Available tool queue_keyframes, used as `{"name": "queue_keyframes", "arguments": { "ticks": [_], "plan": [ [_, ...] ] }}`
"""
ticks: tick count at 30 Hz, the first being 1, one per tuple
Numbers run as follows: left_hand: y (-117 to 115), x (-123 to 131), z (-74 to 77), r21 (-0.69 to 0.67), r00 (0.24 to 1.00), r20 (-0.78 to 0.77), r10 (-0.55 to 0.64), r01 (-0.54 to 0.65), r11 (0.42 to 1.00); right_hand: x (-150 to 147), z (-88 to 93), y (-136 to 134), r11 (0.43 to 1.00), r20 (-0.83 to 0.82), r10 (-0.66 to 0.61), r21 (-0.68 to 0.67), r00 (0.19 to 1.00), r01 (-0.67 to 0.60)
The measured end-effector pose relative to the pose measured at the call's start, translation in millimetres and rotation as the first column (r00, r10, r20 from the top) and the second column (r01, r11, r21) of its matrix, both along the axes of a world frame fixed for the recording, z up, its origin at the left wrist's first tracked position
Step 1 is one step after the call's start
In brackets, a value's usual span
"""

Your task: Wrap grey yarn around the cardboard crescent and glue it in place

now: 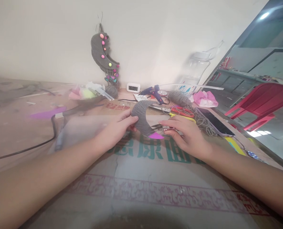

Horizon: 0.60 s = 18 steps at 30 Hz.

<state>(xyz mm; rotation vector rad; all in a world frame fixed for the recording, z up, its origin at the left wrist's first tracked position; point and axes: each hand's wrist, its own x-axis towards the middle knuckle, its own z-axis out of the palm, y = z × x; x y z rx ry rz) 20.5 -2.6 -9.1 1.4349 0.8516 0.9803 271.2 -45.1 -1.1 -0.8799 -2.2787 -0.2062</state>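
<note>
My left hand (125,122) pinches a crescent (139,117) between thumb and fingers along its outer edge. Grey yarn is wound around most of the crescent, and its lower tip (156,136) shows bare purple. From the other side, my right hand (190,135) grips small pointed scissors (157,127), their blades directed left at the wrapped part just above the purple tip. Whether the blades touch the yarn I cannot tell. Both hands are above a printed sheet (141,194) on the table.
Behind the hands lie a blue glue gun (153,91), grey yarn (179,98), red-and-yellow-handled scissors (182,112) and a phone (214,121). A decorated grey crescent (98,52) is against the wall, near a small digital clock (133,87). A black cord (54,127) crosses the left side.
</note>
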Motion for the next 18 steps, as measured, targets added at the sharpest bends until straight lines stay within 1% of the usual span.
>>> {"name": "queue_keyframes", "arguments": {
  "ticks": [4, 10, 18],
  "plan": [
    [0.9, 0.0, -0.8, 0.011, 1.0, 0.009, 0.008, -0.008, 1.0, -1.3, 0.0, -0.4, 1.0, 0.03, 0.029, 0.006, 0.999, -0.029],
    [0.9, -0.6, -0.3, 0.019, 0.999, 0.022, -0.026, 0.026, 0.999, -3.5, 0.6, -1.1, 0.999, 0.071, 0.003, -0.039, 0.997, 0.0],
    [2.2, -0.2, -1.5, 0.009, 0.998, 0.036, -0.055, 0.055, 0.998, -5.3, 1.8, -1.5, 0.999, 0.061, 0.025, -0.031, 0.998, -0.023]
  ]
}}
